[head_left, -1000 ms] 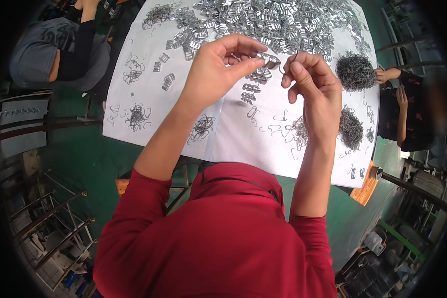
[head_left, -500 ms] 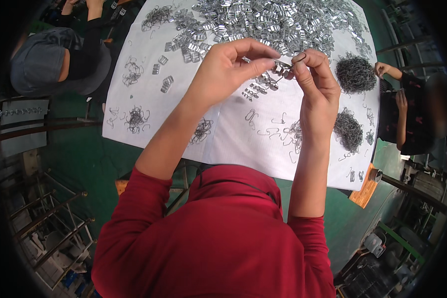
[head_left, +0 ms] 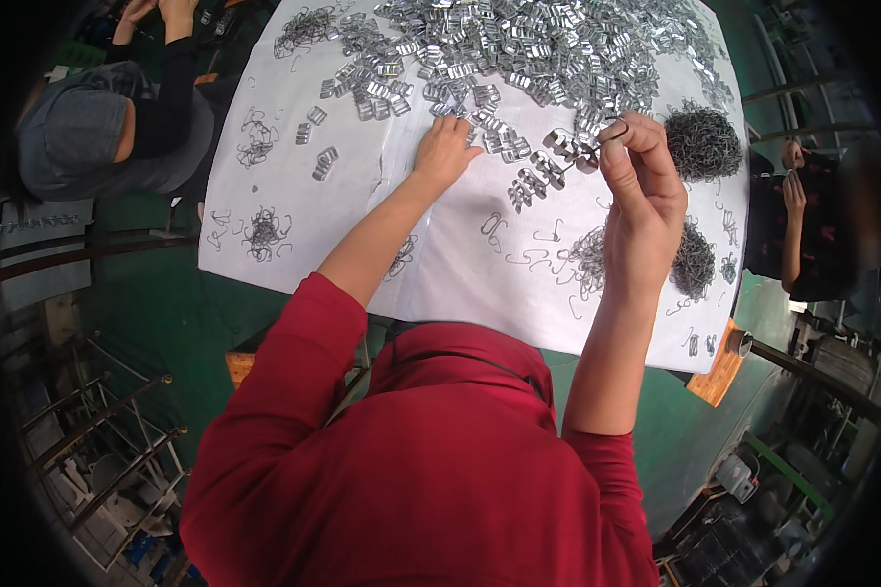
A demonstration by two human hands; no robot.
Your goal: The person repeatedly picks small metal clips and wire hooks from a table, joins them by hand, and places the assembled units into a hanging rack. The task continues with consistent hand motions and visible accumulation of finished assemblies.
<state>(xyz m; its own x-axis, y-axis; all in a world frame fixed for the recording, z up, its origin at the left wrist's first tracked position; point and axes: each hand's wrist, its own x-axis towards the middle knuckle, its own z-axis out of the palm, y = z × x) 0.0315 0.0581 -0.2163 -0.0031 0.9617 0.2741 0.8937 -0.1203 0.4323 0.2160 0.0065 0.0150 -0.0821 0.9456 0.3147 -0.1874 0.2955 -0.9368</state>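
Observation:
My right hand is raised over the table, thumb and fingers pinching a dark bent wire hook. From the hook hangs a string of shiny ridged metal clips, slanting down to the left. My left hand lies at the near edge of a big heap of similar metal clips. Its fingertips touch loose clips there, and the thumb stands apart to the right. What lies under its fingers is hidden.
The white-covered table bears tangled wire hook piles at the right and small hook clusters at the left. A co-worker in a grey head covering is at the left; another person's hand is at the right edge.
My left hand has left the hook and moved down-left to the clip heap. My right hand has shifted slightly right and down, still holding the hook with the string of clips.

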